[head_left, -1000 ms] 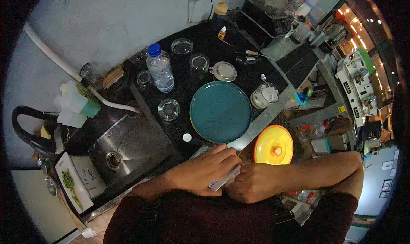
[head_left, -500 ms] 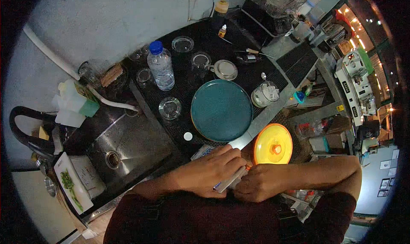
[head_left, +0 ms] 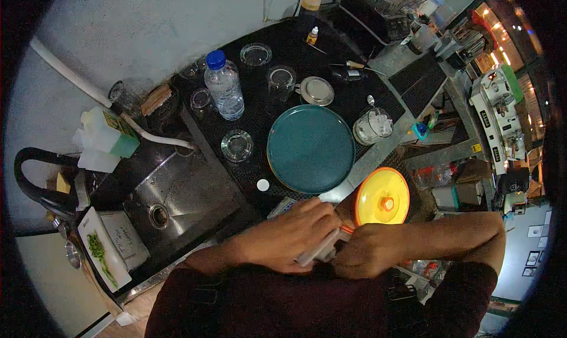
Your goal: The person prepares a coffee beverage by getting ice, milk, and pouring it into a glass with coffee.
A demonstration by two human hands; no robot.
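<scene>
Close to my chest, my left hand [head_left: 298, 234] curls its fingers round a small pale, flat thing [head_left: 316, 250] whose kind I cannot make out. My right hand [head_left: 367, 252] is closed against its other end, with the fingertips mostly hidden. A bit of orange-red shows between the two hands. Just beyond them lies a round dark teal plate [head_left: 311, 149]. To the right, beside my right hand, is a yellow lid [head_left: 381, 195] with an orange rim and knob.
Left is a steel sink [head_left: 189, 187] with a black tap [head_left: 35, 155]. A white tray [head_left: 115, 267] with green herbs rests at its near side. On the black mat stand a blue-capped water bottle [head_left: 225, 90], several glasses and a glass jar [head_left: 372, 127] with a spoon.
The pale thing has tilted slightly between my hands, and both hands have shifted a little. The whole view has turned slightly; the plate and lid stay where they were.
</scene>
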